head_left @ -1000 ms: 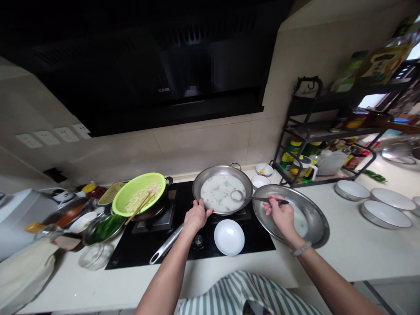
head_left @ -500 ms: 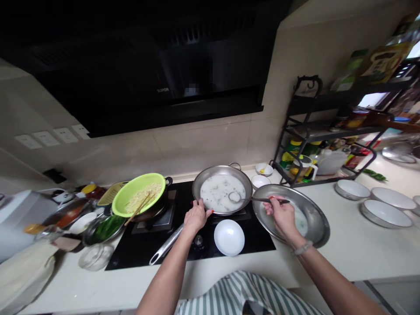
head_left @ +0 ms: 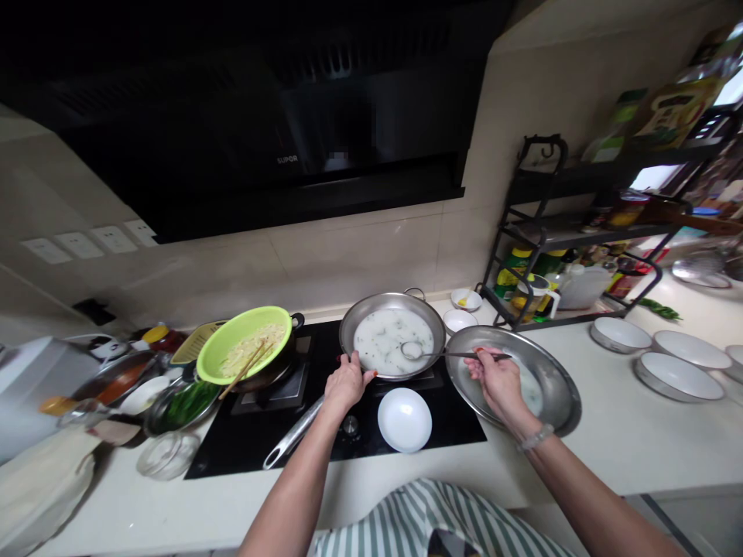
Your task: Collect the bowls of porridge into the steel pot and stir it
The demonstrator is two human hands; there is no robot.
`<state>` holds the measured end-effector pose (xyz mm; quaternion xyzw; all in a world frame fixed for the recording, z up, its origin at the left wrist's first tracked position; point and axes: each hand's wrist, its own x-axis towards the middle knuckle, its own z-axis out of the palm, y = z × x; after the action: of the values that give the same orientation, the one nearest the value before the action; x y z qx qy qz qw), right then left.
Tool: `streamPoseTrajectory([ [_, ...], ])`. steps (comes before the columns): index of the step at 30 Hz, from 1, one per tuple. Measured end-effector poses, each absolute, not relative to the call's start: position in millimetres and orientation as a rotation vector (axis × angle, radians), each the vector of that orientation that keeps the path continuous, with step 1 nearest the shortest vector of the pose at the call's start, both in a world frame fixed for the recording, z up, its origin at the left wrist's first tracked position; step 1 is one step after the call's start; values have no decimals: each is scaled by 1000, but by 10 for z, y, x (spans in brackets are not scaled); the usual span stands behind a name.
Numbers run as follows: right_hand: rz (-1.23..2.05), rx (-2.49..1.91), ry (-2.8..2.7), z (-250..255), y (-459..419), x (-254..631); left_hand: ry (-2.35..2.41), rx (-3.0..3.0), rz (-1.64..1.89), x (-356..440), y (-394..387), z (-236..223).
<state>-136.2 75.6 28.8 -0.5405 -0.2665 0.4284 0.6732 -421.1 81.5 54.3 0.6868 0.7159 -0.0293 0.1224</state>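
A steel frying pan [head_left: 436, 317] on the hob holds milky white liquid [head_left: 383, 333] with dark green bits in it. My left hand [head_left: 347, 384] grips the pan's near-left edge, where its long handle joins; part of the grip is hidden. My right hand [head_left: 493, 379] is closed around the dark handle of a ladle [head_left: 413, 350], whose round bowl sits in the liquid. Beneath my right hand stands a wide metal basin [head_left: 560, 398] with some whitish liquid. In front of the pan is a white bowl [head_left: 405, 420].
A green colander [head_left: 212, 363] of pale strands, with chopsticks [head_left: 247, 367] across it, rests over the left burner. Two small bowls stand behind the basin. A black rack [head_left: 542, 232] and several white bowls [head_left: 621, 334] occupy the right. A range hood [head_left: 279, 116] overhangs the hob.
The ladle's bowl has shifted slightly left within the liquid. Both hands keep nearly the same places, and the view has moved a touch.
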Motion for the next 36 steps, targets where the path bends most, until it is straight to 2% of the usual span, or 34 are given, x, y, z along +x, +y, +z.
streamPoseTrajectory([
  [10, 854, -1213, -800, 324, 689, -1374, 2091, 1996, -82, -4213, 819, 541],
  [27, 899, -1175, -638, 401, 660, -1363, 2091, 2009, -78, -4228, 832, 501],
  [36, 776, -1104, -502, 630, 585, -798, 2091, 2003, -92, -4222, 830, 517],
])
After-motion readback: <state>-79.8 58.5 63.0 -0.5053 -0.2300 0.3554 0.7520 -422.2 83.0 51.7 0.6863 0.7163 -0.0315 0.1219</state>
